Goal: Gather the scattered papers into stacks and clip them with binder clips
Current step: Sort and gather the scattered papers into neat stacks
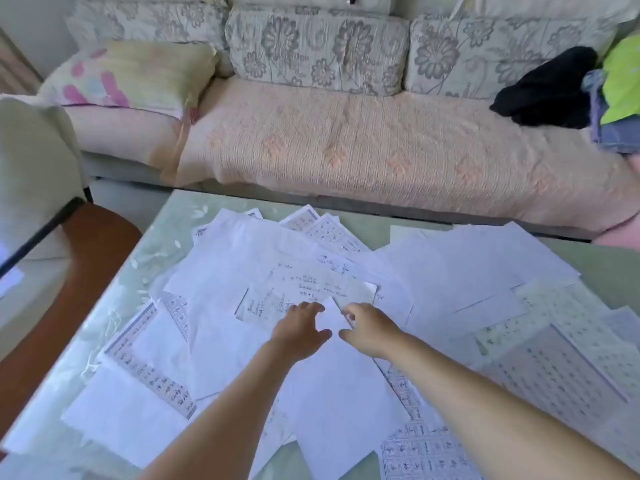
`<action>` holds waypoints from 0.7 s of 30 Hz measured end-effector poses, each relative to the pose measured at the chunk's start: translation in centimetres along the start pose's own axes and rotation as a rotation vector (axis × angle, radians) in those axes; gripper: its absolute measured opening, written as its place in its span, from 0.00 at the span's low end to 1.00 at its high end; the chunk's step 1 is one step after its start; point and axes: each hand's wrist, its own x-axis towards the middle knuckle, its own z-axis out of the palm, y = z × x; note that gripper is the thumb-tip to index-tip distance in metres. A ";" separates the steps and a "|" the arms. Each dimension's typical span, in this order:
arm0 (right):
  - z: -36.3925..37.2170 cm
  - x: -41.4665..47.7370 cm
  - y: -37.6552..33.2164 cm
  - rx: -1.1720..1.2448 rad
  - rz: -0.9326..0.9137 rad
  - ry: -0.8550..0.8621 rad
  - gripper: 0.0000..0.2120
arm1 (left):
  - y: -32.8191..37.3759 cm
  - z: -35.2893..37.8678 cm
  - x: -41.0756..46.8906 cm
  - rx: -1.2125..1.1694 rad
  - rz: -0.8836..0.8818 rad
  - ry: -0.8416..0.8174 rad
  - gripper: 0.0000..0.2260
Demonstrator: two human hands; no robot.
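Many white sheets, some blank and some printed with grids or handwriting, lie scattered and overlapping across the glass-topped table [180,216]. A large blank sheet [332,393] lies on top near me, its far corner pointing away between my hands. My left hand [299,329] rests on that corner's left edge, with its fingers reaching onto a handwritten sheet [311,282]. On the corner's right edge lies my right hand [367,329], fingertips down on the paper. Neither hand plainly grips anything. No binder clip is in view.
A sofa [346,140] with floral cushions runs along the far side of the table. Dark and green clothes [554,88] lie at its right end. A brown wooden surface [79,258] and a pale armchair [31,150] stand to the left.
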 end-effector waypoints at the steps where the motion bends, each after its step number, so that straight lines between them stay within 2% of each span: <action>1: 1.5 1.4 0.6 -0.008 -0.010 0.021 0.28 | -0.8 1.2 1.2 0.016 0.009 0.014 0.29; 5: 5.9 5.8 2.9 -0.037 0.027 0.130 0.33 | -3.8 5.6 5.1 0.190 0.005 0.097 0.45; 8: 7.8 7.7 3.2 -0.012 0.066 0.303 0.25 | -5.2 7.9 6.5 0.274 0.013 0.183 0.52; 10: 8.2 8.6 3.1 0.059 0.143 0.309 0.23 | -5.9 8.2 7.2 0.301 -0.007 0.218 0.53; 12: 8.4 9.4 3.2 0.077 0.154 0.251 0.18 | -6.3 8.3 7.3 0.296 -0.006 0.234 0.50; 14: 8.5 10.1 3.7 0.116 0.097 0.224 0.10 | -7.0 8.2 7.4 0.297 0.016 0.254 0.45; 15: 8.5 10.3 4.0 0.135 0.063 0.218 0.10 | -7.3 8.0 7.4 0.286 0.033 0.271 0.42; 18: 8.6 9.6 4.7 0.191 -0.068 0.250 0.19 | -8.2 7.6 7.1 0.107 0.057 0.316 0.32; 21: 8.9 6.9 5.6 0.258 -0.152 0.349 0.19 | -8.4 7.6 5.2 -0.103 0.106 0.419 0.23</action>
